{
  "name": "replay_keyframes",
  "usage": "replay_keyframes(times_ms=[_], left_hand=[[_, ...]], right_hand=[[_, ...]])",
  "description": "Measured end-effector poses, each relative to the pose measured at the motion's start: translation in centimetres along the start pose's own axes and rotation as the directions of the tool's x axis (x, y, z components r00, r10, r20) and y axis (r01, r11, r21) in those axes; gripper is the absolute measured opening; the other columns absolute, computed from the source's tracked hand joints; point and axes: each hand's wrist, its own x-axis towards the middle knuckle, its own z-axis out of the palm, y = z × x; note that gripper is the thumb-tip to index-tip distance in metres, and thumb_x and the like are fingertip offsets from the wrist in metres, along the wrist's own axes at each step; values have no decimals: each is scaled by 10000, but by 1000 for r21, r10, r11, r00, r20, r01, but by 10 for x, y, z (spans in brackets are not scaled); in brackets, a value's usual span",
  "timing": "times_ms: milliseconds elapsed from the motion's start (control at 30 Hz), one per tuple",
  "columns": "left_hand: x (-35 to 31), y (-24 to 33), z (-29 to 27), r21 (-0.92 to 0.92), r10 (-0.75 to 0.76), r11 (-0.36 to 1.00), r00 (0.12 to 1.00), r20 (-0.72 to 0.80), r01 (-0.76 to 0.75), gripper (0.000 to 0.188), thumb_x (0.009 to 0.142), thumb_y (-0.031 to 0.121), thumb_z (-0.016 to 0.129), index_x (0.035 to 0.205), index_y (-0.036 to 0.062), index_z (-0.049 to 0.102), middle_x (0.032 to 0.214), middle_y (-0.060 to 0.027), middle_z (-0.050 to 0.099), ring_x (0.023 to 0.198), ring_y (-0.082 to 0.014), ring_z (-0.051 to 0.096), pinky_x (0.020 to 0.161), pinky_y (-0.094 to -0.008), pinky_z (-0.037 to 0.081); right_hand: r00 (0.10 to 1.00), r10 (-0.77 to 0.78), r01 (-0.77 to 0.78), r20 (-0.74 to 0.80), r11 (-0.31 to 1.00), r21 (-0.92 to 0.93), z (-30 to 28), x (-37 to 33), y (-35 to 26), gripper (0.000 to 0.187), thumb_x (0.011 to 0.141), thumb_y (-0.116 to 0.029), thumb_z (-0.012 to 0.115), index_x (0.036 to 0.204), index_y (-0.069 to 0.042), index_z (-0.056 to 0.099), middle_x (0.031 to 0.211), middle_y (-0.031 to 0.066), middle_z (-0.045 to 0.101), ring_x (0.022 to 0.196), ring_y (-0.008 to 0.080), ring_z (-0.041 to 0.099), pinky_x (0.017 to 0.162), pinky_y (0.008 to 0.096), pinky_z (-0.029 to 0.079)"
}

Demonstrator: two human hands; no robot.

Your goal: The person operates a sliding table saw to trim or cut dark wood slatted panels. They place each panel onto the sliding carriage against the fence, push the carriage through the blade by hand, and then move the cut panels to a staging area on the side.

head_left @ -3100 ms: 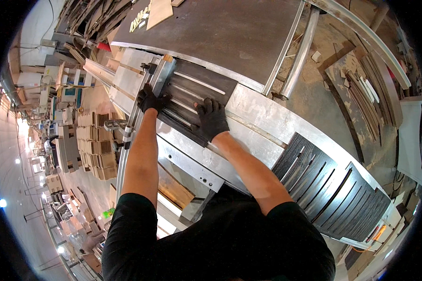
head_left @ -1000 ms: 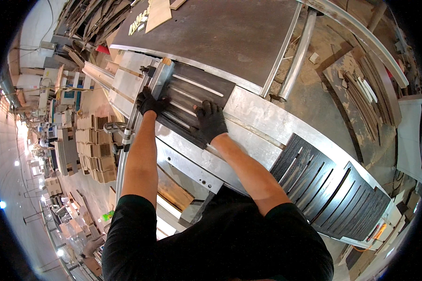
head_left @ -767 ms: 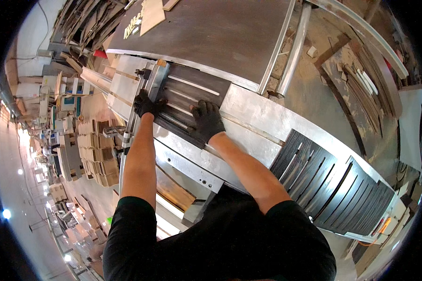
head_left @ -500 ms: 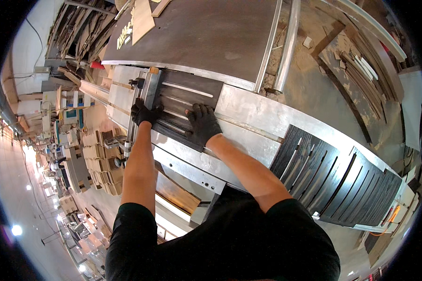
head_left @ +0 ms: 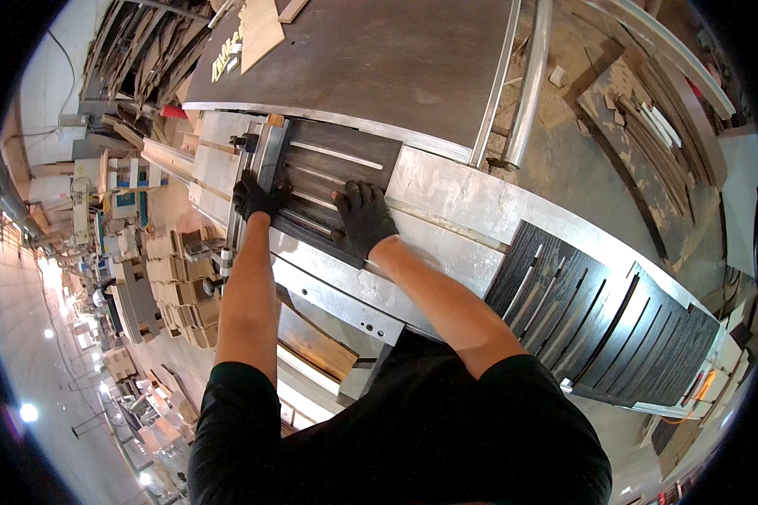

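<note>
A dark slotted board point(head_left: 342, 150) lies flat on the silver metal machine table point(head_left: 451, 189), and pale metal shows through its long slots. Its left edge sits against an upright metal fence point(head_left: 274, 151). My left hand point(head_left: 257, 200), in a black glove, is closed over the fence, its thumb reaching toward the board. On the board's near right part rests my gloved right hand point(head_left: 365, 217), palm down with fingers stretched out. The board's near right corner is partly hidden under that hand. To the right, more dark slotted boards point(head_left: 594, 303) lie at the table's end.
Beyond the metal table spreads a wide brown surface point(head_left: 396, 59) with pale wood offcuts point(head_left: 261, 38) on it. A metal rail point(head_left: 529, 93) runs along its right side. Wood strips point(head_left: 648, 139) lie at the far right, and stacked boards point(head_left: 177, 290) stand at left.
The view has shifted slightly. Both hands keep nearly the same places on the fence and the slotted board.
</note>
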Motion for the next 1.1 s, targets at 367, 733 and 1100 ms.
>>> replay_keyframes(times_ms=[367,733,1100], left_hand=[[-11,12,-21,-1,11,1000,999,47,-11,1226,564,648,796,1517,203,168,1401,-202,354,1315,-412,318,1088,-537,245],[-7,12,-20,11,-22,1000,998,55,22,1207,572,625,785,1523,209,169,1504,-209,269,1386,-411,261,1128,-528,219],[-9,17,-20,-6,-47,999,998,48,47,1097,636,574,745,1512,223,186,1479,-187,297,1378,-430,253,1120,-548,229]], right_hand=[[1000,4,-5,-27,1000,-27,0,-2,-3,749,816,-489,635,1392,-47,451,1381,242,419,1283,411,379,1108,515,265],[999,8,-9,-54,1000,-28,11,0,-1,817,758,-566,660,1379,-75,456,1379,249,408,1297,402,361,1089,527,275],[999,24,-25,-32,999,-37,9,0,0,810,762,-561,653,1382,-78,456,1386,223,401,1316,388,344,1102,517,263]])
